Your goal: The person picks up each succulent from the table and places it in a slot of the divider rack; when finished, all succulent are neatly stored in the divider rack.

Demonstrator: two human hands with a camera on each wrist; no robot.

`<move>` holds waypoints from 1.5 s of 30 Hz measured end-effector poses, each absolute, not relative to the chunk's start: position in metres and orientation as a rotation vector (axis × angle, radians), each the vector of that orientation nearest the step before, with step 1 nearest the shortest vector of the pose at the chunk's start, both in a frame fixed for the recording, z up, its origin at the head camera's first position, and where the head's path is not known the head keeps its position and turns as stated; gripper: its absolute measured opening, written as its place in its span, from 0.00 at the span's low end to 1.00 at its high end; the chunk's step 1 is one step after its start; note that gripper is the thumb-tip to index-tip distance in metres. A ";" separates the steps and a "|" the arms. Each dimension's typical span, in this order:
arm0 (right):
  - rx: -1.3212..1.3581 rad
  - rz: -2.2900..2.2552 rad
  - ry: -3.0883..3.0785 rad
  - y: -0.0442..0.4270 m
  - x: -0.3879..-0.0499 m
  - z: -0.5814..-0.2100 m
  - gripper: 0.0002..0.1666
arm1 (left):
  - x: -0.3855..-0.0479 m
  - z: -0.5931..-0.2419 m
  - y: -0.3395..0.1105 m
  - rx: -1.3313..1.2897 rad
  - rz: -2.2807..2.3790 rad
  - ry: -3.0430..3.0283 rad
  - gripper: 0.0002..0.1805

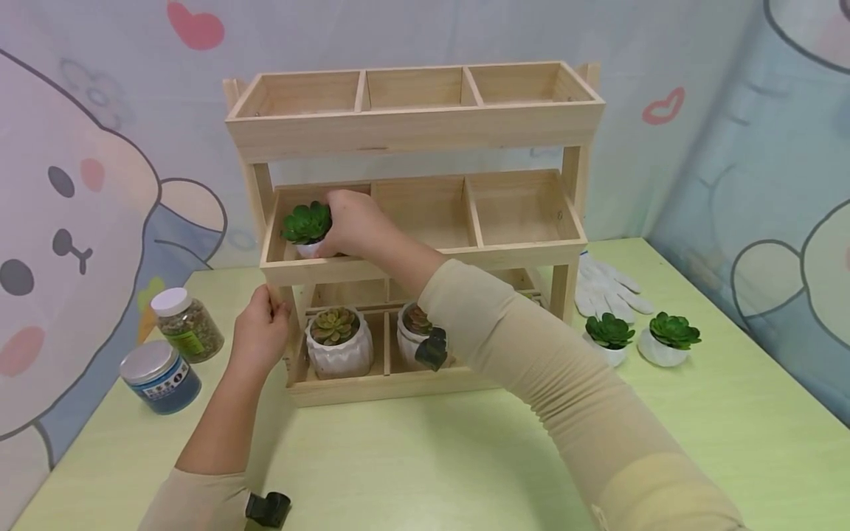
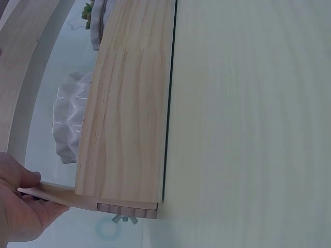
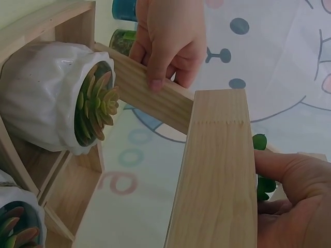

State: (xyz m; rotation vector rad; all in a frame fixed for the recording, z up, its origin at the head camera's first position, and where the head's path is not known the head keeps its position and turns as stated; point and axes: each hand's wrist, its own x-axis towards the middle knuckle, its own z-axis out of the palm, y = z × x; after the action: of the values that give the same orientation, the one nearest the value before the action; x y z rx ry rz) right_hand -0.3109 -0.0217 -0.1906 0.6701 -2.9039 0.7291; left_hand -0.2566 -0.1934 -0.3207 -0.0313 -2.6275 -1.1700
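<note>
A three-tier wooden plant rack [image 1: 415, 133] stands on the table, each tier split by dividers. My right hand [image 1: 361, 225] holds a small potted succulent [image 1: 307, 221], green with a white pot, in the left compartment of the middle tier. In the right wrist view the tier's front board [image 3: 217, 170] hides most of that plant. Lower down, my left hand [image 1: 260, 332] grips the rack's left side post [image 3: 150, 88], thumb on one face. Two larger white pots with reddish-green succulents, a left one [image 1: 340, 346] and a partly covered one [image 1: 413, 328], sit in the bottom tier.
Two more small green succulents, one nearer the rack [image 1: 607, 339] and one further right [image 1: 669, 339], stand on the right. White gloves [image 1: 609, 287] lie behind them. At left are a white-capped jar [image 1: 188, 324] and a blue jar [image 1: 161, 377]. A patterned cloth hangs behind.
</note>
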 end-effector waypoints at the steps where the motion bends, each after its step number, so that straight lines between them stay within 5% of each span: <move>1: 0.663 0.722 -2.905 -0.022 -0.311 -0.191 0.43 | -0.257 -0.321 -0.193 -0.035 -1.170 -2.629 0.08; 25: 0.721 1.053 -2.758 -0.005 -0.304 -0.199 0.44 | -0.257 -0.319 -0.193 -0.031 -1.171 -2.651 0.15; 45: 0.939 1.239 -2.502 0.058 -0.237 -0.219 0.38 | -0.256 -0.318 -0.197 -0.038 -1.158 -2.642 0.18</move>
State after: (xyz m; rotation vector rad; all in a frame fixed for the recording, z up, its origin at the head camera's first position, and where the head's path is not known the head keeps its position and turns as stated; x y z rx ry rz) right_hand -0.2365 0.0576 -0.2194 0.9386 -2.5020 1.2385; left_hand -0.2560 -0.1970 -0.3179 -0.0379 -2.6424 -1.1582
